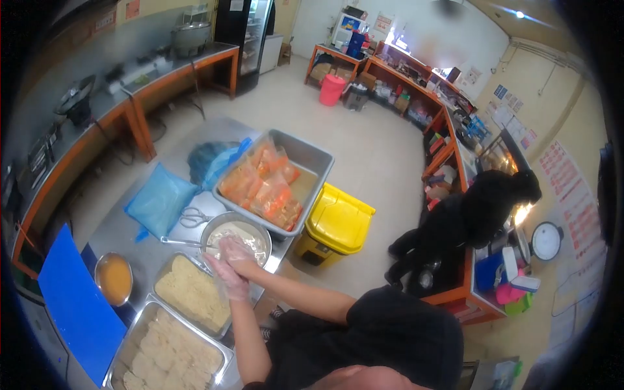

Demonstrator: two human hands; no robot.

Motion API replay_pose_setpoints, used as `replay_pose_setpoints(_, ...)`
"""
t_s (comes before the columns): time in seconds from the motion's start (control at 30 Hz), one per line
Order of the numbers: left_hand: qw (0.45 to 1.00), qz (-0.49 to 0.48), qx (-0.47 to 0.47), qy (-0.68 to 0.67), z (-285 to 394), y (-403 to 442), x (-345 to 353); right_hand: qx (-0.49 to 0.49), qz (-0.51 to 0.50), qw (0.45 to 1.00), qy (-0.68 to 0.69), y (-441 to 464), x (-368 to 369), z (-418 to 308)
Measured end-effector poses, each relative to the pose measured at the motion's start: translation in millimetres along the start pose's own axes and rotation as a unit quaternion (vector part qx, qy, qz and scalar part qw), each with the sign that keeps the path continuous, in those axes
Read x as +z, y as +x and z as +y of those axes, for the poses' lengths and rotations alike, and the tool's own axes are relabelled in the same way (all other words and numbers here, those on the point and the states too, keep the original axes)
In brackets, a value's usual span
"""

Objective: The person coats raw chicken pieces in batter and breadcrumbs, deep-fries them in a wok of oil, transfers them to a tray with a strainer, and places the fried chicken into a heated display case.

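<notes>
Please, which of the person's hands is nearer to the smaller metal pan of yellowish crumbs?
Left. The left hand is at the edge of the smaller metal pan; the right hand, against it, is farther away, over the bowl of whitish liquid.

The left hand (229, 283) and the right hand (237, 252) both wear clear, slightly whitish gloves (224, 272). Seen from them, the wet mixture (235, 231) at 12 o'clock is creamy white, inside a silver bowl (234, 216). At 1 o'clock, the tub (322, 179) is grey, and the filled bags (265, 182) in it look orange. The bin (339, 221) at 2 o'clock is mostly bright yellow. The plastic bag (159, 201) between 10 and 11 o'clock is pale blue. The liquid (116, 279) at 9 o'clock is orange-brown. The crumbly food (190, 292) at 8 o'clock is pale yellow; the floury pieces (169, 354) at 7 o'clock are beige. The board (75, 312), between 8 and 9 o'clock, is plain strong blue.
</notes>
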State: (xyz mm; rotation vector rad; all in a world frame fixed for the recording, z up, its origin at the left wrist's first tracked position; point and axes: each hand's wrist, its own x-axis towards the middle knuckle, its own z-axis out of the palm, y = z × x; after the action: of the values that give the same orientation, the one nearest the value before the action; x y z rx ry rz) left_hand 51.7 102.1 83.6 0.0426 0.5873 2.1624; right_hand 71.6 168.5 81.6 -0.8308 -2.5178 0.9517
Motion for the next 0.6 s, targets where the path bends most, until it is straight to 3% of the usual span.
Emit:
replay_pose_setpoints(0.03, 0.999, 0.02, -0.027, 0.0, 4.1, 5.5, 7.4, 0.001, 0.009, 0.999, 0.052, -5.0, -10.9, -11.2)
replay_pose_setpoints(0.13, 0.999, -0.012, -0.044, -0.013, 8.7, 1.7, 14.9, -0.075, 0.032, 0.996, -0.038, -8.6, -6.8, -1.8)
replay_pose_setpoints(0.23, 0.998, -0.019, -0.055, 0.016, 1.7, 1.0, 14.0, -0.012, -0.065, 0.994, 0.089, -27.2, -32.6, -3.4)
replay_pose_setpoints(0.33, 0.999, -0.034, -0.022, 0.021, -7.7, -3.5, 17.9, 0.003, -0.066, 0.991, 0.117, -52.8, -44.1, -27.2)
replay_pose_setpoints(0.43, 0.999, -0.026, 0.022, 0.021, -20.4, -14.2, 22.7, -0.067, -0.019, 0.993, 0.096, -31.1, -34.1, 6.4)
replay_pose_setpoints(0.5, 0.997, -0.069, 0.044, -0.013, -23.5, -24.6, 39.2, -0.051, -0.055, 0.994, 0.077, -19.3, -40.5, 14.3)
replay_pose_setpoints(0.57, 0.996, -0.009, 0.079, -0.038, -37.0, -32.2, 32.6, -0.088, -0.047, 0.995, 0.019, -25.6, -51.4, 3.9)
replay_pose_setpoints(0.6, 0.995, 0.036, 0.074, -0.05, -41.4, -37.5, 31.5, -0.153, -0.047, 0.987, -0.004, -29.7, -60.9, -3.4)
